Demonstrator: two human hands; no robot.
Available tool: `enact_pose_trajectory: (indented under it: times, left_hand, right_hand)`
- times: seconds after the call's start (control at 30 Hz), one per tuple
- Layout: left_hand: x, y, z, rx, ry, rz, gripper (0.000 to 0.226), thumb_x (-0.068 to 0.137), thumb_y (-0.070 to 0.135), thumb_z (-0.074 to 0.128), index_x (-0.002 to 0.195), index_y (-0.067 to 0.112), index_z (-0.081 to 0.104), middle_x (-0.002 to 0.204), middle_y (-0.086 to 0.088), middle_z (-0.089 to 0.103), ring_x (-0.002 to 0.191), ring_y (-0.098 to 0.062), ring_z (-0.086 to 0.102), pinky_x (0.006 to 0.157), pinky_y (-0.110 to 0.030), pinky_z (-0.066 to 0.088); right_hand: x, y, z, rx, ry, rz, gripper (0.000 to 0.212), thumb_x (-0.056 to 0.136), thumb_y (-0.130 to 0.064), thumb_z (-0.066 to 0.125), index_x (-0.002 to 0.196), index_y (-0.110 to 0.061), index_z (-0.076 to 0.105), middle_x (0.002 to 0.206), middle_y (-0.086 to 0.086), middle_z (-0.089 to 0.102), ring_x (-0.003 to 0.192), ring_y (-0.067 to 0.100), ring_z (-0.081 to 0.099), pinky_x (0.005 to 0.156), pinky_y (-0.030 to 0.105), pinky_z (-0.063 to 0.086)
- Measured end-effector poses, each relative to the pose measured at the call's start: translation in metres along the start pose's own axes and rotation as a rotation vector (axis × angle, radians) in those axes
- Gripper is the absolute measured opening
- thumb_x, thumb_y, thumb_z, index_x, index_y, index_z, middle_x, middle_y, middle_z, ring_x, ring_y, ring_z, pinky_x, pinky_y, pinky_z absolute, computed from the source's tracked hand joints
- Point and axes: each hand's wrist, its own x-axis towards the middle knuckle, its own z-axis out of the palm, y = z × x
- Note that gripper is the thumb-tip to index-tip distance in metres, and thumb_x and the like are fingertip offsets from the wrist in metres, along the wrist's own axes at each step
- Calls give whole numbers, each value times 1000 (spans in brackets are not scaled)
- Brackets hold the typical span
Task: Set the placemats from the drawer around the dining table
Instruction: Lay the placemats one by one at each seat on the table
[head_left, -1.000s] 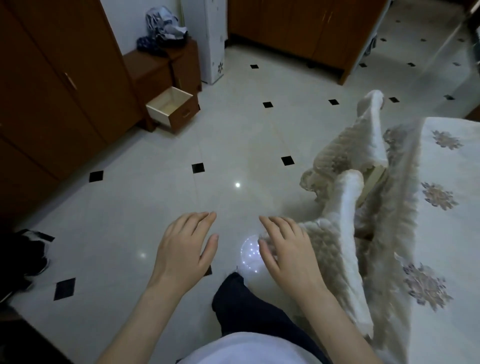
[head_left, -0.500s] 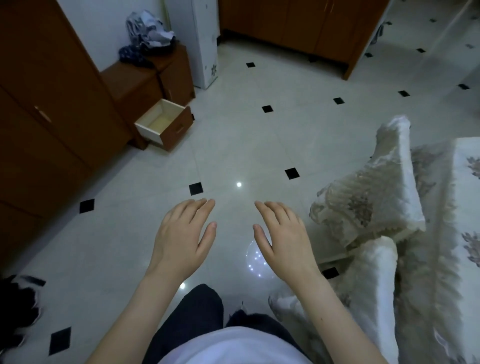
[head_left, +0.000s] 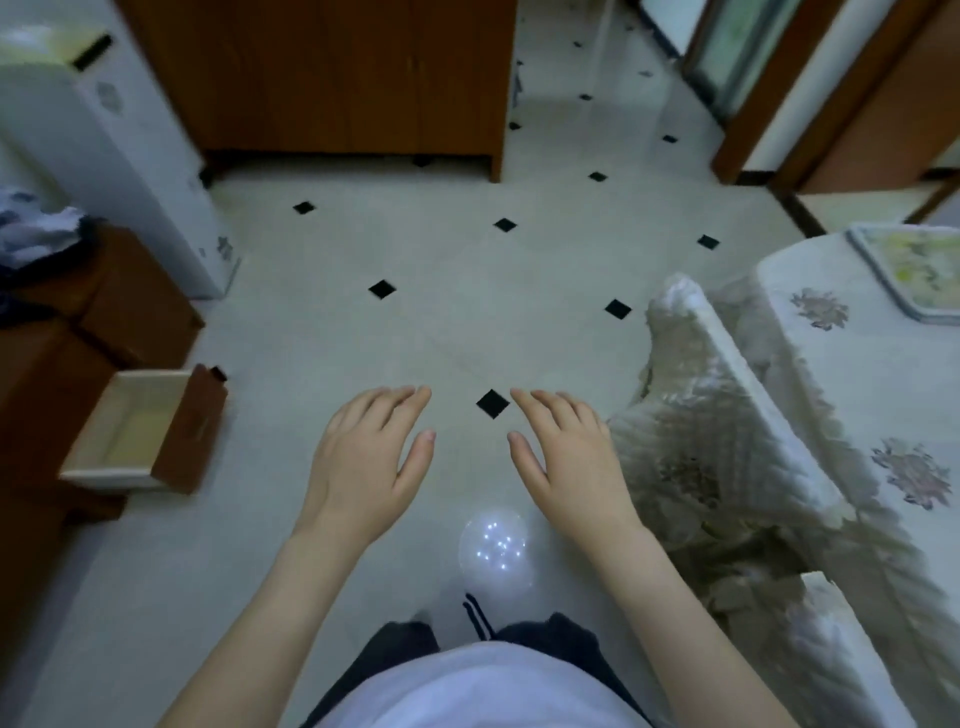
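Observation:
My left hand (head_left: 366, 462) and my right hand (head_left: 563, 460) hover palm-down over the tiled floor, fingers spread, holding nothing. A low wooden drawer (head_left: 137, 434) stands pulled open at the left; its pale inside looks bare. The dining table (head_left: 852, 395) at the right wears a white cloth with flower prints. One placemat (head_left: 914, 273) with a pale floral pattern lies on it near the far right edge.
Two chairs with cream lace covers (head_left: 727, 415) stand between me and the table. A brown cabinet (head_left: 332, 73) lines the far wall, a white appliance (head_left: 104, 156) stands at the left, and crumpled clothes (head_left: 36, 234) lie on the low chest. A doorway (head_left: 748, 52) opens at the upper right.
The view has swung right and forward: the open drawer slid to the left edge, the table and a placemat came into sight. Both hands stay empty and spread.

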Motion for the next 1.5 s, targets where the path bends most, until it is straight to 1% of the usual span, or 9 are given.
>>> enact_pose_trajectory:
  times: [0.13,0.27,0.53,0.73,0.87,1.0,1.17,1.3,1.5]
  left_hand:
    - [96,-18,5,-27,6,156,47,94,36,36,125,10,60,119,-4,64,108,-28,56,91,-42,46]
    - [176,-19,35,-51,-19,243,46,94,34,37,123,9,61,118,-4,65,108,-26,56,91,-39,44]
    - [328,-9,99,-62,-143,310,48,93,37,36,122,10,63,118,-3,65,108,-26,58,91,-41,47]
    - [450,17,117,-72,-127,362,49,93,36,35,120,8,64,114,-6,67,104,-29,60,86,-42,50]
    - [519,32,136,-93,-126,417,49,94,36,34,120,8,64,115,-5,66,105,-27,58,86,-40,47]
    - [576,45,168,-130,-213,487,49,94,37,33,120,9,64,115,-5,66,105,-26,59,86,-39,49]
    - [656,54,219,-164,-326,645,50,93,40,35,122,11,63,116,-3,66,105,-22,61,84,-33,48]
    - [740,63,251,-177,-393,795,50,93,41,36,122,11,62,118,-4,65,107,-23,60,88,-35,48]
    - [863,98,267,-204,-396,986,49,92,40,36,121,12,63,117,-3,65,110,-25,59,92,-37,47]
  right_hand:
    - [67,11,-1,-7,58,114,50,95,-41,33,135,-16,51,125,4,59,116,25,50,98,40,40]
    - [121,44,8,-22,97,243,50,95,-41,33,135,-17,52,124,4,60,116,25,51,98,41,40]
    - [237,135,23,-26,116,348,50,95,-42,33,134,-17,52,121,3,62,111,24,54,96,39,41]
    - [324,200,2,-9,140,401,51,93,-42,34,132,-15,54,118,4,63,109,27,55,93,42,44]
    - [367,238,-8,-41,181,459,50,93,-40,35,130,-15,55,114,4,64,106,28,55,91,42,43]
    - [399,275,-5,-81,184,540,49,93,-40,35,131,-16,55,116,3,63,107,27,55,91,40,42]
    - [451,321,10,-118,193,702,50,94,-42,34,133,-16,53,120,2,63,107,26,56,89,41,45]
    - [504,353,16,-152,247,819,49,93,-41,36,132,-16,53,119,2,64,106,25,57,89,41,46]
    - [568,390,-8,-228,354,956,46,94,-36,42,134,-16,49,126,5,58,119,27,50,101,45,40]
